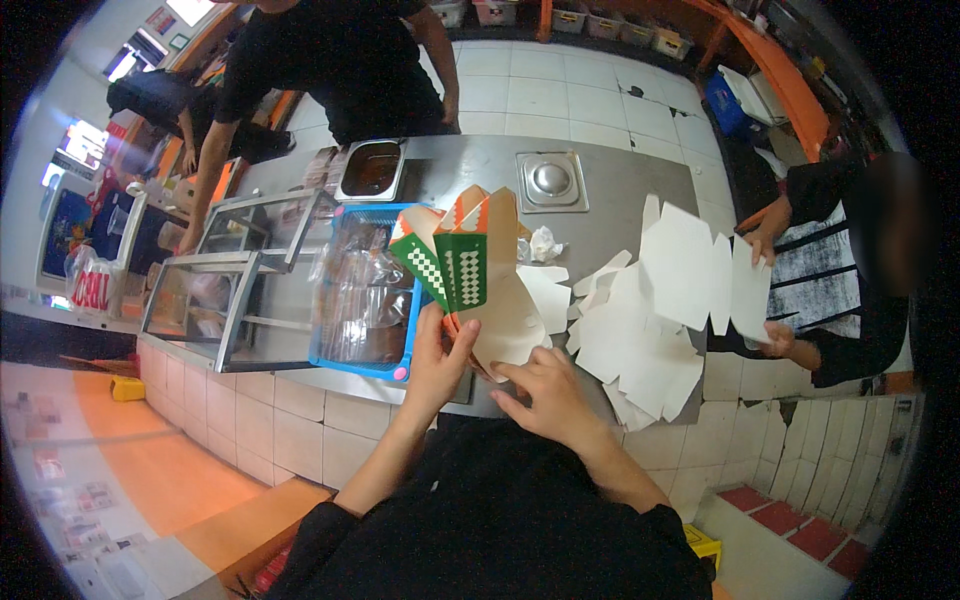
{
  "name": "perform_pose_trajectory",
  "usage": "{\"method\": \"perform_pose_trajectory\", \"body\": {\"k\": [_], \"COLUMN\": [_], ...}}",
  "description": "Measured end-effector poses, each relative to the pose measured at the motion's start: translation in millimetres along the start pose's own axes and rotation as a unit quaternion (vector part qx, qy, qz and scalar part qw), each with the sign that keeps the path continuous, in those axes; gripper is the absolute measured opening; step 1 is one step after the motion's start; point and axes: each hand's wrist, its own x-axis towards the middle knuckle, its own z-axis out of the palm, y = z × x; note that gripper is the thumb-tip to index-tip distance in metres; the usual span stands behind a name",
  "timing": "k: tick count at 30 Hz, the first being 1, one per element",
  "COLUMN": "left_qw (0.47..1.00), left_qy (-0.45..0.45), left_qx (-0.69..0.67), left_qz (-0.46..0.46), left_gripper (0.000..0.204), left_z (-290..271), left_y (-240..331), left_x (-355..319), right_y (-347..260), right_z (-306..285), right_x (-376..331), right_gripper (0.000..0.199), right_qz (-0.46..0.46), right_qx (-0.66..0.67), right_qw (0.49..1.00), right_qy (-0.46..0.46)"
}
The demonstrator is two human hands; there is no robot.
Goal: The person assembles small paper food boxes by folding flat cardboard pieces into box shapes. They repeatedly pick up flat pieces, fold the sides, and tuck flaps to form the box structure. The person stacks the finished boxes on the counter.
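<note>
My left hand [441, 358] is closed on the lower end of folded paper food cartons [463, 262], printed green and orange with white checks. They fan upward over the table, with a pale inner side [510, 335] facing me. My right hand [552, 393] has its thumb and fingers pinched at the carton's lower right edge. Just right of it, a heap of flat white carton blanks [640, 350] lies on the steel table [610, 170]. Left of the cartons, a blue plastic basket [408, 345] holds clear-wrapped brown packets [360, 300].
At the right a co-worker's hands [768, 235] hold a white blank. Another person [330, 70] stands across the table. A metal pan of brown sauce [372, 170], a lidded pan [552, 182], crumpled white paper [542, 244] and a metal-framed glass case [230, 265] stand about.
</note>
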Motion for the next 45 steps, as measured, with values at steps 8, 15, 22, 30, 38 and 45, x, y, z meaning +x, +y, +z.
{"method": "perform_pose_trajectory", "body": {"k": [8, 15, 22, 30, 38, 45], "left_qw": [0.976, 0.952, 0.995, 0.998, 0.987, 0.987], "left_qy": [-0.078, -0.028, -0.011, -0.033, -0.048, -0.065], "left_qx": [-0.198, -0.275, -0.055, -0.009, -0.111, 0.148], "left_qz": [-0.032, -0.129, -0.081, -0.055, -0.107, 0.025], "left_gripper": [0.038, 0.050, 0.026, 0.045, 0.071, 0.055], "left_z": [-8.7, 18.4, 33.4, 47.0, 47.1, 53.2], "left_y": [11.3, -1.0, -20.7, -47.6, -49.1, -77.5], "left_x": [-7.8, -11.6, -27.1, -16.1, -24.5, -28.5], "right_y": [17.3, 30.5, 38.7, 78.6, 256.7, 315.5], "right_z": [-12.1, 14.1, 45.3, 59.5, -7.2, -19.5], "right_x": [9.3, 7.7, -8.7, -24.2, 45.3, 92.5], "right_gripper": [0.048, 0.035, 0.033, 0.039, 0.038, 0.031], "right_qz": [0.127, 0.149, 0.240, 0.306, 0.361, 0.418], "right_qx": [0.135, 0.232, 0.223, 0.150, 0.005, 0.035], "right_qw": [0.959, 0.948, 0.923, 0.927, 0.886, 0.852], "right_qy": [0.215, 0.158, 0.203, 0.156, 0.291, 0.313]}}
